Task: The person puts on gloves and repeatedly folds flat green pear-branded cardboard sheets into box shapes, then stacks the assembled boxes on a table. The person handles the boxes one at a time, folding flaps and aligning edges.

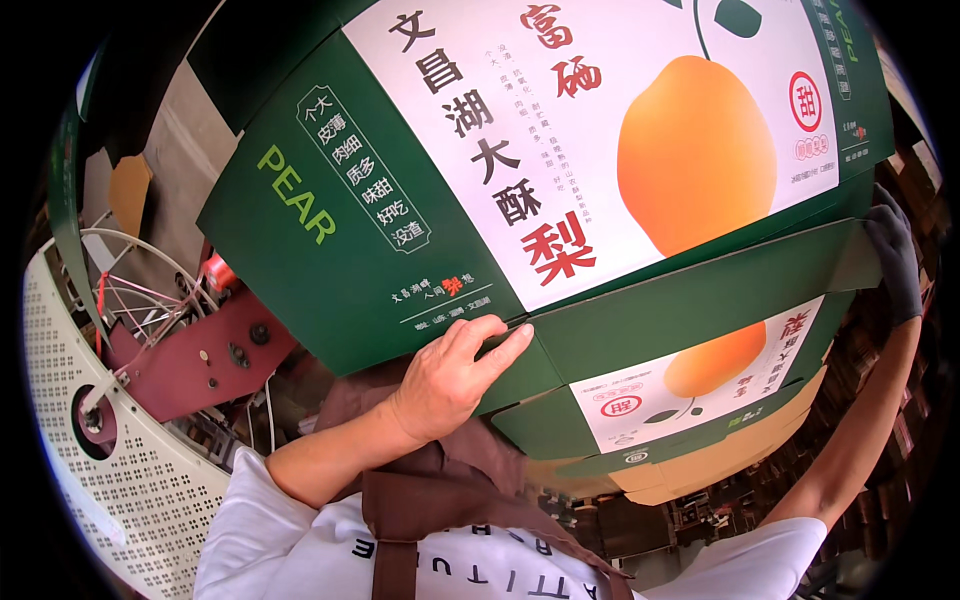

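Observation:
A large printed cardboard box blank (pixel 440 290), green with white panels and a big yellow-orange pear picture, spreads out in front of me. It is creased along a line between its large upper panel and a narrower lower part with a smaller pear picture. My left hand (pixel 450 375), bare, pinches the cardboard edge near the left end of that crease, thumb and forefinger on top. At the far right, my right hand (pixel 893 245) wears a dark grey glove and grips the blank's right edge; some of its fingers are hidden behind the board.
On the left stands a machine with a cream perforated guard (pixel 140 500), a dark red metal arm (pixel 200 350) and a spoked wheel (pixel 150 285). Plain brown cardboard edges (pixel 690 475) show below the printed blank. Stacked brown material (pixel 870 480) lies at the lower right, blurred and dim.

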Tool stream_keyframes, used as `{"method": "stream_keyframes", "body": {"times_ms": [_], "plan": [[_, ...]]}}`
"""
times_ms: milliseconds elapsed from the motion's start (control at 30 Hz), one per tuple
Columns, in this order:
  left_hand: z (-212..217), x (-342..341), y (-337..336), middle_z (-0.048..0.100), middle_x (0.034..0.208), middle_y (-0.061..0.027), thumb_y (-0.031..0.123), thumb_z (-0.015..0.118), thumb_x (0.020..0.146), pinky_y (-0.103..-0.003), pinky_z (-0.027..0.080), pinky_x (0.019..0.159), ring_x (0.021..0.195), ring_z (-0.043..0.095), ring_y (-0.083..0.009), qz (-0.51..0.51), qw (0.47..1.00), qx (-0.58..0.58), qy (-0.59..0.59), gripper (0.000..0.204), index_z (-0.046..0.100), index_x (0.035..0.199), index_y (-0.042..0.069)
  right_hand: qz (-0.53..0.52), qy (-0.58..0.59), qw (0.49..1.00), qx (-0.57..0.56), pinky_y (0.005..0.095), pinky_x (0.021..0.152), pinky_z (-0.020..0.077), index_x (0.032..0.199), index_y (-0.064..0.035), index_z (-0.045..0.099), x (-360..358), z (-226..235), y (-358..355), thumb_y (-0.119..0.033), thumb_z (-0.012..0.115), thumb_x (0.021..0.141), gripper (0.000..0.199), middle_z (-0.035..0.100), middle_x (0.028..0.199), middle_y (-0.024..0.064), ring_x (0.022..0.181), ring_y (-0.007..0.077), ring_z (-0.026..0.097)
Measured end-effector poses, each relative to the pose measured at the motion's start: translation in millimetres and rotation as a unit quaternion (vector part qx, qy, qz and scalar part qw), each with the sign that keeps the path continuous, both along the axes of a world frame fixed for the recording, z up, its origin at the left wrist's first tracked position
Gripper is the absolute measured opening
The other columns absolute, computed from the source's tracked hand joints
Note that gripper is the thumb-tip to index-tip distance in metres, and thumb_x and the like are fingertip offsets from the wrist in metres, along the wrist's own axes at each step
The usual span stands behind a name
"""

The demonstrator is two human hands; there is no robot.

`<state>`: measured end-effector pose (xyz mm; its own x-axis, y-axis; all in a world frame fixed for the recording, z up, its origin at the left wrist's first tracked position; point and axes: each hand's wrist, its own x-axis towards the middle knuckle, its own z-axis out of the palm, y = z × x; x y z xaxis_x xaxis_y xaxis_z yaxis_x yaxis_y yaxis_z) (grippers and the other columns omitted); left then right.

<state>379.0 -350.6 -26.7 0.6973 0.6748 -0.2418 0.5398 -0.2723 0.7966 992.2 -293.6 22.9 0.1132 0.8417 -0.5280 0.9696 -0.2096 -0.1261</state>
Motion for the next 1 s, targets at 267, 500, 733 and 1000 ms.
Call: {"method": "stream_keyframes", "body": {"times_ms": [267,500,733,1000], "plan": [[-4,-1,1,0.057,0.104,-0.009,0.002,0.062,0.075,-0.032,0.055,0.069,0.085,0.061,-0.0224,-0.013,1.0,0.013,0.008,0.048,0.066,0.122,0.004,-0.061,0.033,0.997,-0.027,0.0361,0.108,0.0339,0.094,-0.0007,0.058,3,-8,3,-0.013,0.058,0.091,0.012,0.047,0.147,0.0158,0.133,0.0293,0.043],[-4,1,2,0.056,0.103,-0.0078,0.002,0.063,0.074,-0.031,0.055,0.067,0.082,0.06,-0.021,-0.018,1.0,0.015,0.018,0.048,0.066,0.122,0.005,0.014,-0.005,1.0,-0.022,0.0365,0.107,0.0354,0.096,-0.0011,0.06,12,-8,4,-0.012,0.057,0.091,0.012,0.046,0.149,0.0158,0.133,0.0283,0.044],[-7,-1,1,0.055,0.102,-0.0083,0.002,0.063,0.075,-0.031,0.055,0.067,0.083,0.06,-0.0212,-0.02,1.0,0.02,0.013,0.048,0.066,0.123,0.005,0.018,-0.032,0.999,-0.019,0.0364,0.108,0.0354,0.098,-0.0015,0.06,9,-8,3,-0.011,0.057,0.091,0.012,0.044,0.15,0.0149,0.134,0.0271,0.043],[-5,5,6,0.056,0.104,-0.0099,-0.003,0.066,0.075,-0.033,0.054,0.068,0.084,0.061,-0.0237,-0.023,0.999,-0.012,0.025,0.048,0.066,0.123,0.003,-0.003,-0.003,1.0,0.007,0.0347,0.108,0.0352,0.098,-0.0007,0.059,25,-16,-2,-0.01,0.059,0.091,0.012,0.046,0.148,0.0143,0.134,0.0272,0.043]]}}
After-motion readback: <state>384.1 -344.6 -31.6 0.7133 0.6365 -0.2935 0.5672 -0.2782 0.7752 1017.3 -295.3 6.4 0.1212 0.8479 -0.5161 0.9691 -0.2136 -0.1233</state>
